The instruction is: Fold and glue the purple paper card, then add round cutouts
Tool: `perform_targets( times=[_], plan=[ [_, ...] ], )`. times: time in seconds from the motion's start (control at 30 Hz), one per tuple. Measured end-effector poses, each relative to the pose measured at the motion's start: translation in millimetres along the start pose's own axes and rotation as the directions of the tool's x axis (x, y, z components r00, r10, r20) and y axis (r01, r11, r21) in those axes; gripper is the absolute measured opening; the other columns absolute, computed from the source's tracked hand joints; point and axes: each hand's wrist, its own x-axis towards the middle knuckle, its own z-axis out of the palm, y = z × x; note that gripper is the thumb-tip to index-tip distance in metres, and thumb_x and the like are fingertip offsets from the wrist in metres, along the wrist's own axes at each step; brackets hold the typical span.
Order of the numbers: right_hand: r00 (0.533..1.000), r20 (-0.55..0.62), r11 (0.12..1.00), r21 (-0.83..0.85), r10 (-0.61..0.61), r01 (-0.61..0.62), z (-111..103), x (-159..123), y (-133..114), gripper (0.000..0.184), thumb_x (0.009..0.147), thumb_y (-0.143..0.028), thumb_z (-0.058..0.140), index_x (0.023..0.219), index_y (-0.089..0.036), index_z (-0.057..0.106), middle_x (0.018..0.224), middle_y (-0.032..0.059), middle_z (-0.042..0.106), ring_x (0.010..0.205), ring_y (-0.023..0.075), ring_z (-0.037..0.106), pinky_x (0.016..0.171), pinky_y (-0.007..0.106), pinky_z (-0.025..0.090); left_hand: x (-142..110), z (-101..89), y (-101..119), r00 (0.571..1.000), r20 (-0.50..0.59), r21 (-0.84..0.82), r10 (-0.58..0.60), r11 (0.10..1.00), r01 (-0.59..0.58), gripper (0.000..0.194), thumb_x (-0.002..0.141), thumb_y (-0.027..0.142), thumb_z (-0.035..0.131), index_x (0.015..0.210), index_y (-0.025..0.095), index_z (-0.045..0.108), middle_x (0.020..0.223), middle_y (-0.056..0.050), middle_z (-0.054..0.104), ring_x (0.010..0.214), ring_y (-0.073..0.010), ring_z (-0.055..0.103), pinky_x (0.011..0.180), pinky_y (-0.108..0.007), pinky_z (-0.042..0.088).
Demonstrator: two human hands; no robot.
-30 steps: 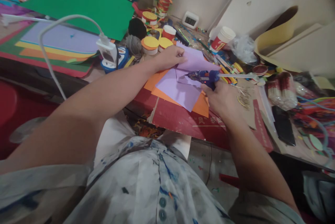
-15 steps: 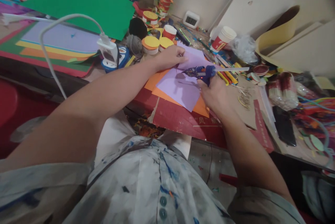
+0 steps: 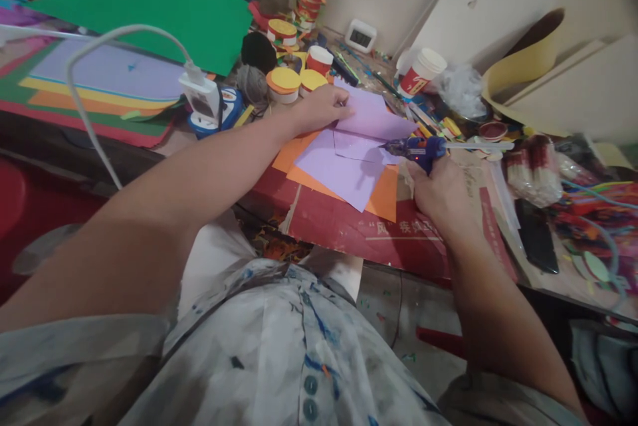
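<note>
My right hand (image 3: pixel 441 190) grips a blue glue gun (image 3: pixel 421 152) with a long pale glue stick poking out of its back. The nozzle points left, over the right side of a purple paper sheet (image 3: pixel 343 177) that lies on orange paper (image 3: pixel 383 197). My left hand (image 3: pixel 323 108) pinches the left edge of a folded purple paper (image 3: pixel 373 119), its upper flap raised off the lower sheet. A thin dark outline runs across the lower purple sheet beneath the flap.
Behind the papers stand yellow-topped paper cups (image 3: pixel 284 84), a grey yarn ball (image 3: pixel 252 84) and a white cup (image 3: pixel 423 72). A power strip (image 3: pixel 214 110) with a plugged-in charger sits left. At right are a black phone (image 3: pixel 535 236) and bundled cotton swabs (image 3: pixel 533 170). Red cardboard (image 3: pixel 349 233) lies underneath.
My right hand has moved the glue gun to the right, so its nozzle went from the left part of the purple paper to its right side. My left hand stays nearly still.
</note>
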Motion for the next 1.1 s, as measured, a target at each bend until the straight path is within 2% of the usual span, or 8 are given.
perform_targets(
  times=[0.1, 0.27, 0.43, 0.53, 0.63, 0.8, 1.03, 1.1],
  plan=[
    [1.000, -0.005, 0.999, 0.027, -0.022, 0.022, 4.5, 4.7, -1.5, 0.050, 0.101, -0.047, 0.057, 0.131, -0.011, 0.072, 0.122, 0.0298, 0.077, 0.117, 0.0451, 0.072, 0.098, 0.056, 0.054, -0.4, -1.5, 2.0, 1.000, 0.003, 0.029, -0.005, 1.000, 0.005, 0.024, 0.091, 0.030, 0.066, 0.074, 0.018, 0.053, 0.075, 0.002, 0.045, 0.079, -0.0132, 0.042, 0.078, -0.031, 0.033],
    [0.994, -0.038, 0.991, 0.085, -0.102, 0.105, 13.8, 11.3, -5.6, 0.044, 0.101, -0.042, 0.056, 0.129, -0.013, 0.073, 0.121, 0.0261, 0.078, 0.117, 0.0421, 0.072, 0.098, 0.054, 0.055, -1.2, -2.2, 1.7, 1.000, -0.005, 0.035, -0.017, 0.999, 0.017, 0.025, 0.091, 0.031, 0.066, 0.074, 0.018, 0.054, 0.075, 0.002, 0.042, 0.080, -0.0136, 0.042, 0.079, -0.032, 0.033],
    [0.999, -0.013, 0.997, 0.057, -0.047, 0.048, 8.7, 4.5, 6.0, 0.049, 0.099, -0.049, 0.057, 0.124, -0.011, 0.074, 0.119, 0.0304, 0.077, 0.116, 0.0459, 0.071, 0.097, 0.057, 0.054, -1.3, -0.2, 0.1, 0.999, -0.019, 0.015, -0.025, 1.000, 0.025, 0.026, 0.090, 0.031, 0.068, 0.072, 0.018, 0.053, 0.075, 0.002, 0.043, 0.080, -0.0138, 0.044, 0.080, -0.031, 0.034],
    [0.997, -0.055, 0.996, 0.064, -0.060, 0.064, 7.5, 0.2, 18.4, 0.050, 0.099, -0.052, 0.056, 0.124, -0.013, 0.074, 0.118, 0.0283, 0.077, 0.118, 0.0450, 0.070, 0.098, 0.057, 0.054, -1.2, -0.6, 0.6, 0.999, -0.019, 0.006, -0.031, 0.999, 0.032, 0.028, 0.090, 0.031, 0.069, 0.071, 0.019, 0.052, 0.073, 0.002, 0.043, 0.080, -0.0144, 0.044, 0.079, -0.032, 0.035],
    [0.995, -0.097, 0.999, 0.033, -0.016, 0.019, 10.1, 5.9, 25.8, 0.051, 0.097, -0.050, 0.055, 0.123, -0.010, 0.075, 0.115, 0.0306, 0.077, 0.115, 0.0460, 0.070, 0.098, 0.059, 0.053, -0.8, -1.8, 0.8, 0.999, -0.017, 0.006, -0.037, 0.999, 0.037, 0.028, 0.090, 0.029, 0.070, 0.069, 0.019, 0.053, 0.071, 0.002, 0.043, 0.079, -0.0149, 0.045, 0.080, -0.033, 0.035],
    [0.997, -0.075, 1.000, 0.015, 0.017, -0.016, 13.2, 16.9, 26.3, 0.053, 0.098, -0.046, 0.056, 0.130, -0.007, 0.072, 0.123, 0.0344, 0.075, 0.117, 0.0476, 0.070, 0.100, 0.061, 0.052, -0.5, -2.0, 0.5, 0.999, -0.018, 0.000, -0.036, 0.999, 0.036, 0.025, 0.090, 0.027, 0.070, 0.071, 0.018, 0.055, 0.072, 0.002, 0.045, 0.081, -0.0147, 0.047, 0.081, -0.032, 0.035],
    [0.995, -0.077, 0.998, -0.002, -0.059, 0.059, 7.9, 4.7, 32.8, 0.051, 0.099, -0.045, 0.052, 0.128, -0.009, 0.073, 0.123, 0.0325, 0.075, 0.119, 0.0465, 0.069, 0.101, 0.059, 0.052, -1.9, -0.9, 0.9, 0.999, -0.003, -0.044, -0.046, 0.998, 0.046, 0.026, 0.090, 0.029, 0.069, 0.072, 0.018, 0.055, 0.073, 0.002, 0.046, 0.080, -0.0141, 0.046, 0.080, -0.032, 0.035],
    [0.997, -0.067, 1.000, -0.005, -0.031, 0.031, 6.9, 8.5, 28.6, 0.051, 0.097, -0.043, 0.053, 0.128, -0.008, 0.073, 0.124, 0.0332, 0.075, 0.118, 0.0471, 0.070, 0.100, 0.059, 0.053, -1.1, -1.1, -0.2, 0.999, -0.002, -0.044, -0.036, 0.998, 0.036, 0.026, 0.090, 0.029, 0.069, 0.071, 0.019, 0.055, 0.072, 0.002, 0.047, 0.080, -0.0148, 0.047, 0.079, -0.032, 0.036]
  ],
)
